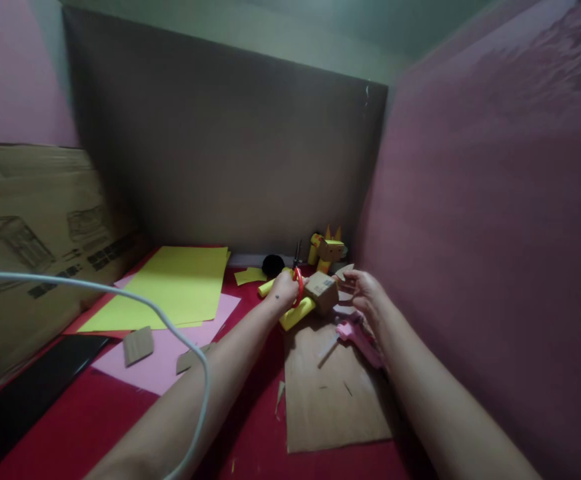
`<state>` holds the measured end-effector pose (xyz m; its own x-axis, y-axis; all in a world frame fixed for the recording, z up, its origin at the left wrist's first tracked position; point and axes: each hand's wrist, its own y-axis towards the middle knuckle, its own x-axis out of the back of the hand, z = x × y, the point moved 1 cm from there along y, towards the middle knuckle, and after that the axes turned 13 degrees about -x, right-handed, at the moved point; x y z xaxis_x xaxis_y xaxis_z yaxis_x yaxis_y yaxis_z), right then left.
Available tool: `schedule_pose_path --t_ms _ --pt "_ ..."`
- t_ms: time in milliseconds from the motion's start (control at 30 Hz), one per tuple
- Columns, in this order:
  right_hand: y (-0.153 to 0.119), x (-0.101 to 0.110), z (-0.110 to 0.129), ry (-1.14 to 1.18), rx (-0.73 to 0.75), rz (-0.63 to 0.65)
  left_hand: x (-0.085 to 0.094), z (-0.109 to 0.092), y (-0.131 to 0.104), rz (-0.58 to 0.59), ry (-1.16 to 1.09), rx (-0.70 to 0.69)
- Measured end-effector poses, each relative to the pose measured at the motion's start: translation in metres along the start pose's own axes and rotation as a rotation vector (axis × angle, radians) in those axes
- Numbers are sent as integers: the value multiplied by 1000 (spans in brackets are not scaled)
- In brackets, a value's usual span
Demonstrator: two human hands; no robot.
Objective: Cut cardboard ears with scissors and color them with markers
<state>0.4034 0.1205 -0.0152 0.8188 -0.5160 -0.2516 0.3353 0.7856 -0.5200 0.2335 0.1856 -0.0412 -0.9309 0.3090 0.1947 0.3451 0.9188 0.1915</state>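
Note:
My left hand (284, 289) is closed at the red handle of a pair of scissors (299, 287), left of a small cardboard box (322, 291). Yellow paper rolls (297, 313) lie beside and below that hand. On the box's right, my right hand (365, 291) has its fingers bent around a small cardboard piece (345, 271). Below the right hand lies a pink glue gun (358, 339) with a pale stick at its front, partly over a flat cardboard sheet (338, 407).
Yellow sheets (165, 287) and pink paper (155, 363) lie at left with cardboard scraps (138, 346). A decorated cardboard animal figure (331, 249) stands behind. A white cable (170, 323) crosses my left forearm. A large carton (35, 247) stands left, a pink wall right.

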Motion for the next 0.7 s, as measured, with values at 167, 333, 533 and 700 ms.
schedule_pose_path --t_ms 167,333,533,700 --pt "-13 -17 -8 75 178 60 10 3 -4 -3 -139 -47" --pt "-36 -41 -15 90 418 170 35 6 -16 -6 -361 -110" --pt "-64 -73 -34 51 609 293 70 11 -37 -83 -535 -125" --pt "-79 -83 -61 21 718 356 89 26 -59 -167 -623 -72"
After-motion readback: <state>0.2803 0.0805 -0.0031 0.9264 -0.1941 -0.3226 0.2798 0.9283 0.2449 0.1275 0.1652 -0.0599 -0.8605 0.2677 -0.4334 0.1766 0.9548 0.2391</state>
